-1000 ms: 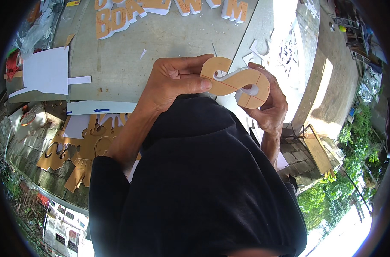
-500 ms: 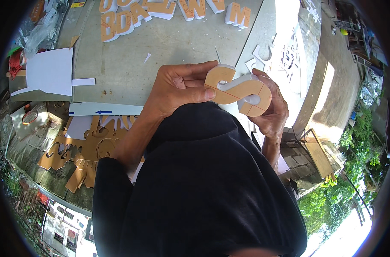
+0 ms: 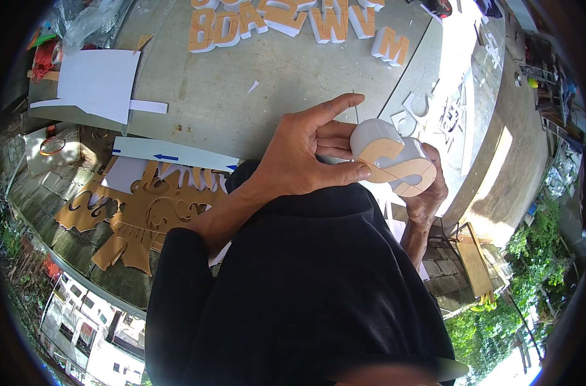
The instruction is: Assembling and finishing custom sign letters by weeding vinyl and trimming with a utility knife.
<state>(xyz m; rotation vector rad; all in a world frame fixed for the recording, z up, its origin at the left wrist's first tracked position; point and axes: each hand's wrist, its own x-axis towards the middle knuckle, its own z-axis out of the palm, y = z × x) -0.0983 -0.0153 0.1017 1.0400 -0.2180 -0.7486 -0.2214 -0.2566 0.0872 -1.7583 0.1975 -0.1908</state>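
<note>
An S-shaped letter block, with a tan face and thick white sides, is held tilted between my two hands above the near edge of the table. My left hand grips its left end: the thumb presses on the tan face, the middle fingers rest against the white side, and the index finger sticks out free. Around the right end curls my right hand, most of its fingers hidden behind the block. A thin upright pin or wire shows just beyond the block.
Several tan-faced letter blocks stand at the table's far side. A white sheet lies at left, near a red bundle. White cut scraps lie right of the block. Below the table's left edge is a brown cut-out board.
The block has tipped, so more of its white sides show. My left index finger has lifted off it and straightened. The whole view has shifted, with the table contents now further right.
</note>
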